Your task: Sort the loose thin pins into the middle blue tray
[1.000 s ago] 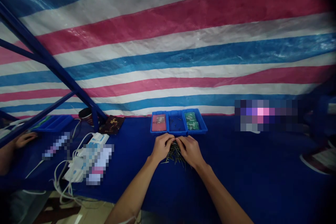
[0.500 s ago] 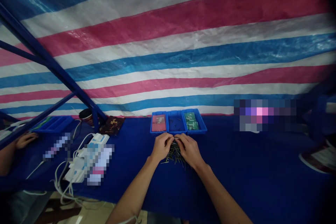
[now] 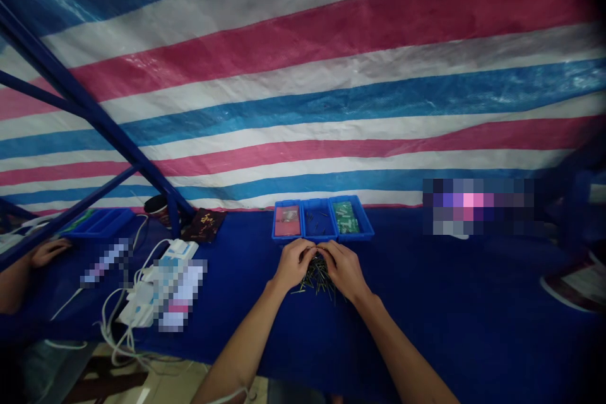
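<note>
Read the clock with twelve pointing away from you: at twelve a striped tarpaulin (image 3: 303,107) spans your view and slopes over the work, and at ten a blue metal frame (image 3: 146,173) slants down to the blue-covered surface (image 3: 426,328). The surface has open room from two o'clock round to four. At nine it is busier, with a tangle of white cables and a white power strip (image 3: 182,249), and beyond them the hand of a co-worker (image 3: 50,251); at ten lies a dark packet (image 3: 203,225). Straight ahead at twelve, just past your reach, three blue bins stand side by side: the left bin (image 3: 286,238) holds something pink, the middle bin (image 3: 312,214) a few thin dark pieces, the right bin (image 3: 362,221) green pieces. Your left hand (image 3: 293,265) comes in from seven and your right hand (image 3: 343,265) from five, fingertips meeting or nearly so in front of the middle bin. Their fingers are drawn in to a pinch, but you cannot tell whether a piece is clamped there. The pile of thin rods (image 3: 316,276) lies at six from those fingertips, between the hands and about equally near each. Its long axes fan mostly from five to seven; one stray rod (image 3: 298,292) at the near-left edge lies closer to a nine-to-three line.
</note>
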Demonstrator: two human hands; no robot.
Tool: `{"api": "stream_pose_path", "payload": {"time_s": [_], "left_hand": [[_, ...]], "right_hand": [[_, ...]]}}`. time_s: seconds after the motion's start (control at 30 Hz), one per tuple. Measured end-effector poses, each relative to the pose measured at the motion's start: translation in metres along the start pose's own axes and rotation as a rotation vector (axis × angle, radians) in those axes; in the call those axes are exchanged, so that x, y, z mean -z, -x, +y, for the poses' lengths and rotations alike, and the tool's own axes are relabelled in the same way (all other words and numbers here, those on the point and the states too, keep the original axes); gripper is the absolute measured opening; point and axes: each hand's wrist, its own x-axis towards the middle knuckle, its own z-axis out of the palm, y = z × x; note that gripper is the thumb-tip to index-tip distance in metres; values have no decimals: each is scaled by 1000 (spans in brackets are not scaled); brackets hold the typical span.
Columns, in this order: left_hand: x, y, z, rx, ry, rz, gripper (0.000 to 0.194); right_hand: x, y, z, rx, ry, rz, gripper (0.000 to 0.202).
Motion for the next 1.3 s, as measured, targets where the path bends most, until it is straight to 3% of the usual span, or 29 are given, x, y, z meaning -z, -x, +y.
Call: {"api": "stream_pose_path", "payload": {"time_s": [0.93, 1.3], "left_hand": [[-1, 1, -4, 20, 5, 34, 26], [-1, 1, -3, 39, 9, 65, 24]], "right_hand": [[4, -3, -9, -15, -18, -38, 24], [7, -6, -12, -34, 85, -69, 21]]}}
